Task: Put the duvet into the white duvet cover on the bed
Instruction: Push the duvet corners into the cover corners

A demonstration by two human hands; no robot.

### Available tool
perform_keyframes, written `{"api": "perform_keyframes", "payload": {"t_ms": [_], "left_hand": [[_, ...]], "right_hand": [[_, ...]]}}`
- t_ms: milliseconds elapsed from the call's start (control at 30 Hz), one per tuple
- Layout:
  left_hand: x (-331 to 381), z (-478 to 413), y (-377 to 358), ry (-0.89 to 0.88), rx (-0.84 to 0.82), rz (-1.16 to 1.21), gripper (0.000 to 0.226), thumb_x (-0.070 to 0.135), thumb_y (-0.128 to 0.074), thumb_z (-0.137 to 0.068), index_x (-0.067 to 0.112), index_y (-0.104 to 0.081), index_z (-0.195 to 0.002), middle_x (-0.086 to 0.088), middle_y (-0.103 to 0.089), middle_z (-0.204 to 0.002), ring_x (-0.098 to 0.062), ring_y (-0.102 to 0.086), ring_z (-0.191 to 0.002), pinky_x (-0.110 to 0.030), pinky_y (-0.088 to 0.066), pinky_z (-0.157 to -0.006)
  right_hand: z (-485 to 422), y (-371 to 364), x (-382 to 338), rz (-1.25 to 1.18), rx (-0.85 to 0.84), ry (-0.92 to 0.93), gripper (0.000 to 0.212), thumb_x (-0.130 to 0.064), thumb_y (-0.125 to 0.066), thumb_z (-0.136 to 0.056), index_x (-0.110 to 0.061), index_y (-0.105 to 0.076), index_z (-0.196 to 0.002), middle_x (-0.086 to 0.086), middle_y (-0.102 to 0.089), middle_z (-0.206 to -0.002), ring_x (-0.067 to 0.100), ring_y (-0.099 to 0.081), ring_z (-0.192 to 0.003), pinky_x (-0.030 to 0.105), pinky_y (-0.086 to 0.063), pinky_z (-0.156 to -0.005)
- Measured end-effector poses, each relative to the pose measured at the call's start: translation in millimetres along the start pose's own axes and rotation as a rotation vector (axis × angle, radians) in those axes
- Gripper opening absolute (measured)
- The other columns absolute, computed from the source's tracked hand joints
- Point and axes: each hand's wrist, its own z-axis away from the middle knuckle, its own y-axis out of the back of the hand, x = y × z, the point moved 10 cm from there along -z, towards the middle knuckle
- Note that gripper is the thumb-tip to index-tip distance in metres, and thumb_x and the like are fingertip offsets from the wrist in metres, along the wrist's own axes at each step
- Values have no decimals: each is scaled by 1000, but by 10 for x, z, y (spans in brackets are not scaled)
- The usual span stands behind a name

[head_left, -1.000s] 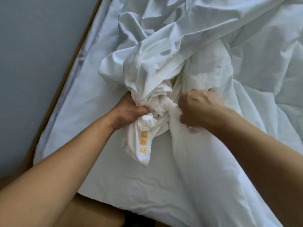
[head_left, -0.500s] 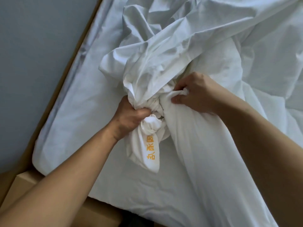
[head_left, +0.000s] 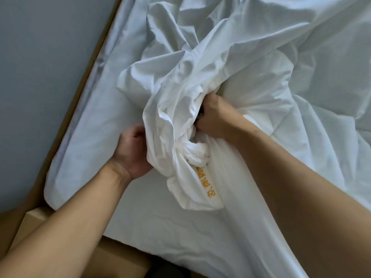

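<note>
Duvet cover (head_left: 180, 105) bunched between right grip (head_left: 213, 117) clutching it and left grip (head_left: 131, 151), hold unclear.

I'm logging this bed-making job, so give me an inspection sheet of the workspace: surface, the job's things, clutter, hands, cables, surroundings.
Surface: bed under a white sheet, lightly creased.
Job's things: white duvet cover bunched and twisted above the sheet, orange lettering on its hanging end; the duvet cannot be told apart among the white folds.
Clutter: nothing seen.
Hands: left hand curled at the cover's edge, grip unclear; right hand grips the bunch, fingers buried in it.
Cables: nothing seen.
Surroundings: brown bed frame along the left and near edges; plain grey surface beyond it.
</note>
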Motion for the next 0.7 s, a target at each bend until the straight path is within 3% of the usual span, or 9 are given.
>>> {"api": "perform_keyframes", "payload": {"t_ms": [100, 167, 267, 333, 400, 467, 567, 633, 700], "left_hand": [[-61, 11, 42, -21, 208, -283, 43, 14, -36, -106, 15, -66, -76, 8, -68, -54, -8, -68, -52, -18, -52, -45], [-79, -16, 11, -19, 231, -359, 34, 9, -32, -108, 14, -52, -80, 9, -64, -46, -1, -62, -40, -15, -46, -37], [-59, -39, 31, 15, 223, -399, 34, 12, -34, -109, 14, -48, -79, 0, -60, -49, -3, -57, -36, -14, -44, -36], [-62, -26, 21, 1, 169, -408, 32, 15, -34, -110, 13, -51, -83, -5, -57, -55, -8, -61, -44, -13, -45, -39], [-71, 26, 8, -32, 127, -411, 28, 15, -34, -110, 6, -60, -107, -6, -47, -69, -22, -67, -80, -16, -56, -72], [-75, 10, 71, -30, 149, -400, 35, 14, -33, -110, -3, -50, -136, -5, -43, -76, -26, -61, -95, -28, -43, -104], [-61, -64, 5, 2, 182, -331, 27, 26, -33, -110, 17, -59, -105, -4, -69, -71, -6, -69, -59, -18, -57, -59], [-54, -30, -43, -10, 103, -304, 29, 35, -36, -108, 24, -61, -99, 9, -73, -70, -3, -70, -63, -18, -54, -54], [-9, 13, -70, -65, 51, -352, 27, 40, -48, -103, 30, -73, -95, 9, -75, -84, -7, -72, -82, -23, -57, -67]], "right_hand": [[5, -86, 46, 20, 46, -31, 43, -25, -63, -84, -3, -56, -120, 8, -68, -108, 32, -63, -98, 43, -51, -84], [26, -116, 42, 62, 103, -39, 36, -27, -59, -87, -8, -57, -118, 8, -67, -111, 33, -62, -100, 39, -46, -85], [76, -140, 4, 145, 123, -38, 37, -28, -59, -88, -12, -56, -121, 8, -63, -118, 34, -60, -107, 41, -33, -85], [108, -142, -24, 111, 27, -31, 38, -29, -62, -87, -16, -58, -123, 5, -63, -118, 30, -61, -106, 41, -42, -90], [186, -76, -76, -191, -106, -6, 30, -24, -68, -84, -17, -66, -113, 2, -70, -109, 25, -66, -100, 42, -55, -84], [261, 233, -45, -444, -4, -2, 23, -23, -74, -79, -16, -71, -101, 1, -73, -98, 20, -69, -94, 39, -58, -80], [432, 991, 485, -44, 530, -308, 37, -46, -71, -73, -23, -67, -102, 0, -66, -105, 25, -63, -102, 42, -54, -82], [482, 1000, 821, 252, 400, -584, 75, -69, -73, -68, -22, -58, -125, 6, -58, -126, 33, -56, -119, 45, -48, -91], [411, 730, 945, 255, 158, -609, 76, -68, -71, -76, -18, -58, -131, 8, -61, -132, 33, -58, -122, 41, -47, -92]]}}
